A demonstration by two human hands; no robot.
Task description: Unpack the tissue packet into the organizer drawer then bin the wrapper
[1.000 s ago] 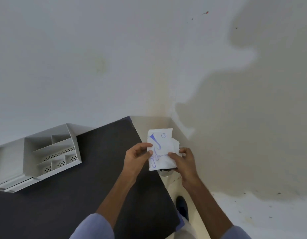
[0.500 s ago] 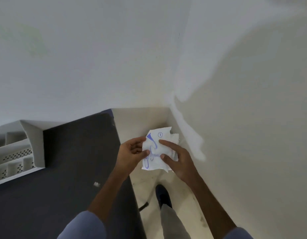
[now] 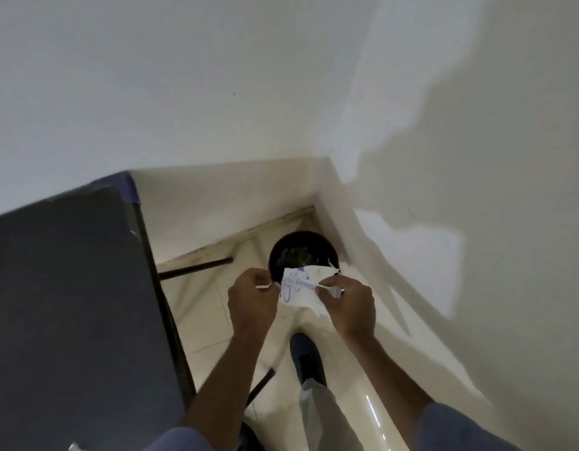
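Wrapper [image 3: 302,288], white and crumpled with blue printing, hangs between both hands above the round black bin [image 3: 302,259] standing on the tiled floor [image 3: 203,320] in the wall corner. Its lettering is upside down and too blurred to read; a small circled mark sits near its top edge. Left hand [image 3: 253,301] pinches the wrapper's left edge, its grip clamped on it; right hand [image 3: 348,304] likewise clamps the right edge. Dark surface [image 3: 70,304] lies at left; a dark shoe [image 3: 307,356] rests below the hands.
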